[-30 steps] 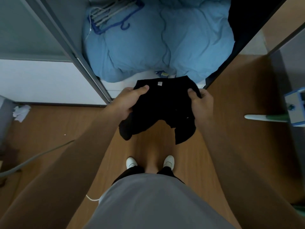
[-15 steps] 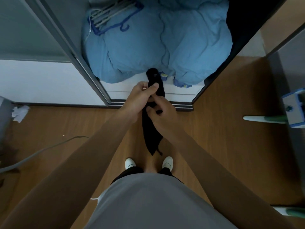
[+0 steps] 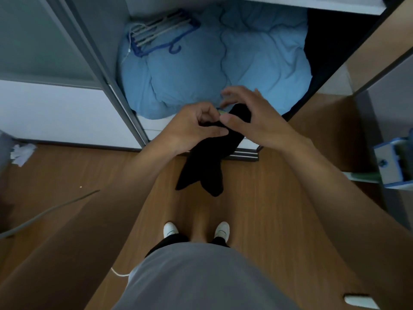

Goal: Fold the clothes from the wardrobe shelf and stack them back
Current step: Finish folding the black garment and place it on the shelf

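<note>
1. No text, brand, number or sign can be read anywhere.
2. A small yellowish tag shows at the blue bedding's front edge; any print on it is illegible.

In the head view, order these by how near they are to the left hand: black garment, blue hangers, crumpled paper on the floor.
1. Black garment: gripped in the left hand.
2. Blue hangers: up in the wardrobe, on the blue bedding.
3. Crumpled paper: far left, on the floor.

matt black cloth garment, smooth wood floor
</note>
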`<action>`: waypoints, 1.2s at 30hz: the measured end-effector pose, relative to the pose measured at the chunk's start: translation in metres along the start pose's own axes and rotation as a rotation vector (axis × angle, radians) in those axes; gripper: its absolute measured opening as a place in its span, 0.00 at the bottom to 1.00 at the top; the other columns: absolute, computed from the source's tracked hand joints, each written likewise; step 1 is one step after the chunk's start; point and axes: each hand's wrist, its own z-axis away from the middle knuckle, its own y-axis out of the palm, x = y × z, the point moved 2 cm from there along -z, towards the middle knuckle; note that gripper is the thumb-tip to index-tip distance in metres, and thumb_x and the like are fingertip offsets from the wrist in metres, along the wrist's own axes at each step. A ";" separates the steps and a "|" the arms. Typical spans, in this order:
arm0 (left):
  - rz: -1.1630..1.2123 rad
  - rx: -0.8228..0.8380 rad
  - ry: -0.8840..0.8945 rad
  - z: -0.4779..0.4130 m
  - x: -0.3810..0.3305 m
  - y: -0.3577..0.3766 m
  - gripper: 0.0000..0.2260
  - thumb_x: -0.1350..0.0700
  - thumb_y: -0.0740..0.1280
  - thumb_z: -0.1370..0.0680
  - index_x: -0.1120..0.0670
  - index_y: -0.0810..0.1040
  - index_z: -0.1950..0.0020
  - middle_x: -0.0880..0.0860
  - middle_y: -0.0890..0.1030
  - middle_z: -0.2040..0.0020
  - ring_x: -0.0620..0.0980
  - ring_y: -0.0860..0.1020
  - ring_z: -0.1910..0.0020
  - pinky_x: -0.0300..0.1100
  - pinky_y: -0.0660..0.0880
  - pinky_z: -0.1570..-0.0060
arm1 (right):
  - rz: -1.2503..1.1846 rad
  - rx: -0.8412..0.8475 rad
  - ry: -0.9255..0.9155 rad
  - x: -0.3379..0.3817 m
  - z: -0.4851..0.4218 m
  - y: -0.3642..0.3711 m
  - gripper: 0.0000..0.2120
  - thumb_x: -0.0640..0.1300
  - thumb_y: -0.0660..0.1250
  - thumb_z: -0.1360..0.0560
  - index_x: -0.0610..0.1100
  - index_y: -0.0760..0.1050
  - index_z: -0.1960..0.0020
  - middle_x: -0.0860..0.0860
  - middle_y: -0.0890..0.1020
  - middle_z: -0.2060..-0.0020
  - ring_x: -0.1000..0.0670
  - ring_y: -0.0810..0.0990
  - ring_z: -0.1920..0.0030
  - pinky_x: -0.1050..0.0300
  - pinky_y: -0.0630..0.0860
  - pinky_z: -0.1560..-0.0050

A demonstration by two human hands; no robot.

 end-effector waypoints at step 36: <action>0.194 0.005 0.032 0.023 0.048 -0.055 0.08 0.57 0.72 0.26 0.56 0.77 0.50 0.48 0.85 0.60 0.45 0.82 0.61 0.35 0.79 0.57 | -0.405 0.050 0.231 0.043 -0.022 0.025 0.17 0.50 0.78 0.29 0.42 0.73 0.66 0.51 0.72 0.72 0.53 0.72 0.70 0.62 0.65 0.72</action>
